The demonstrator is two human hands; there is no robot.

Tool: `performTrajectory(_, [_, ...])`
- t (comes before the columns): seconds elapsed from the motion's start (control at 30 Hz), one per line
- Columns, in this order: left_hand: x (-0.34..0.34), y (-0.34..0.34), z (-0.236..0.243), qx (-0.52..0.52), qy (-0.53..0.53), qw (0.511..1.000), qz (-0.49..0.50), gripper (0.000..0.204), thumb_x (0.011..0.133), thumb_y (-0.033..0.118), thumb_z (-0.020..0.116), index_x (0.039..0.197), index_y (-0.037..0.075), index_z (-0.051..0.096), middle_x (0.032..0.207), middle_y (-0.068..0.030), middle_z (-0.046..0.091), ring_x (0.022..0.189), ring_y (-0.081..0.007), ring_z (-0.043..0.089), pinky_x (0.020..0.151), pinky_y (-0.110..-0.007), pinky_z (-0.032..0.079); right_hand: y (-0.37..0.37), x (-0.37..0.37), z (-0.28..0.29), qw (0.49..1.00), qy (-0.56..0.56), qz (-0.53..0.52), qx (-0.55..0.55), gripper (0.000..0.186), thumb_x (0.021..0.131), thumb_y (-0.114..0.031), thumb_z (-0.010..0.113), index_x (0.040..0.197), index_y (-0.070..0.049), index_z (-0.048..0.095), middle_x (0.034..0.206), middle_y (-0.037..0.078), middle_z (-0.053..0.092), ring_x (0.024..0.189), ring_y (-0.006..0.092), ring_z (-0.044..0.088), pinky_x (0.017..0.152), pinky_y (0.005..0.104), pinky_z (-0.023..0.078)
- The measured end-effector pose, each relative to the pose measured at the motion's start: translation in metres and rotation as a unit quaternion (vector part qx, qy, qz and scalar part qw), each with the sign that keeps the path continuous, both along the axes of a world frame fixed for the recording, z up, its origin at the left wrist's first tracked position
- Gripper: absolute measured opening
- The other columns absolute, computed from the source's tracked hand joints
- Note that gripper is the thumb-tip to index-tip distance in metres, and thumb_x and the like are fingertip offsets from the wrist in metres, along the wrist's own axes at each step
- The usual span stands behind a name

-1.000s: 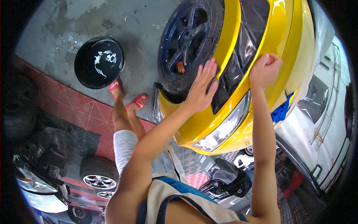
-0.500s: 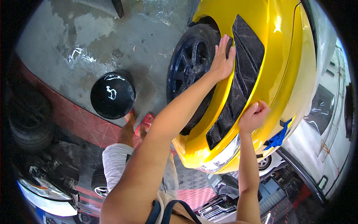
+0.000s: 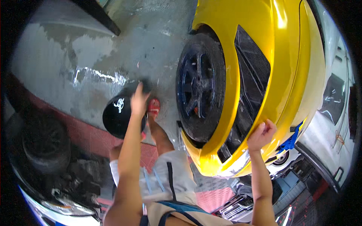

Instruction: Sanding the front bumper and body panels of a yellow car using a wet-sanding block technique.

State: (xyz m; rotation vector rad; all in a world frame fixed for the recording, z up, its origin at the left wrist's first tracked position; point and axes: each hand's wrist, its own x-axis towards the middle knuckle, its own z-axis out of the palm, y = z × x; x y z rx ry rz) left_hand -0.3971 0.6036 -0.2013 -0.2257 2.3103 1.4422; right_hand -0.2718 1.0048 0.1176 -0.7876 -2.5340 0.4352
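Observation:
My left hand [image 3: 139, 101] is over the black bucket [image 3: 121, 113] on the floor at left, its fingers stretched out and a little blurred. I cannot tell whether it touches the bucket. On the right, my right hand [image 3: 261, 136] is curled closed against the yellow body panel [image 3: 283, 75] of a car; anything inside its fingers is hidden. Between my hands lies a black, carbon-patterned insert [image 3: 254, 71] in the yellow panel. Left of the insert is the dark spoked wheel [image 3: 200, 84] in its arch.
A blue cloth [image 3: 289, 143] lies on the car near my right hand. Loose tyres [image 3: 47, 147] stand at the lower left, by a white car's front [image 3: 68, 211]. Red floor tiles [image 3: 86, 135] border the wet grey floor [image 3: 94, 49]. My feet are beside the bucket.
My left hand has left the insert's edge by the wheel and moved left to above the bucket. My right hand stays curled on the yellow panel. The view has shifted.

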Motion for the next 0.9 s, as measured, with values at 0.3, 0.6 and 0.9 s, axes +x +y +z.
performTrajectory(0.3, [0.132, -0.103, -0.123, -0.303, -0.105, 0.922, -0.218, 0.074, 0.087, 0.002, 0.054, 0.156, 0.003, 0.028, 0.164, -0.0142, 0.026, 0.150, -0.0343, 0.027, 0.120, -0.044, 0.030, 0.039, 0.033, 0.023, 0.994, -0.051, -0.006, 0.095, 0.021, 0.103, -0.016, 0.048, 0.116, -0.001, 0.054, 0.110, 0.007, 0.052, 0.102, 0.0160, 0.049, 0.099, 0.0319, 0.038])
performTrajectory(0.6, [0.128, -0.297, -0.330, -0.344, -0.219, 0.866, -0.288, 0.065, 0.089, 0.026, 0.065, 0.146, 0.003, 0.045, 0.146, -0.0235, 0.049, 0.132, -0.0413, 0.049, 0.107, -0.046, 0.045, 0.047, 0.016, 0.011, 0.893, -0.174, 0.242, 0.338, 0.068, 0.094, -0.046, 0.064, 0.128, 0.010, 0.048, 0.120, 0.030, 0.050, 0.105, 0.0426, 0.054, 0.087, 0.0505, 0.047])
performTrajectory(0.9, [0.069, -0.113, 0.008, 0.415, -0.539, 0.685, 0.262, 0.047, 0.100, 0.020, 0.056, 0.140, -0.003, 0.045, 0.139, -0.0237, 0.052, 0.136, -0.0412, 0.045, 0.113, -0.060, 0.037, 0.015, 0.033, 0.020, 0.996, -0.082, 0.001, 0.038, 0.021, 0.099, -0.008, 0.046, 0.118, 0.001, 0.049, 0.104, 0.008, 0.048, 0.089, 0.0167, 0.044, 0.082, 0.0292, 0.038])
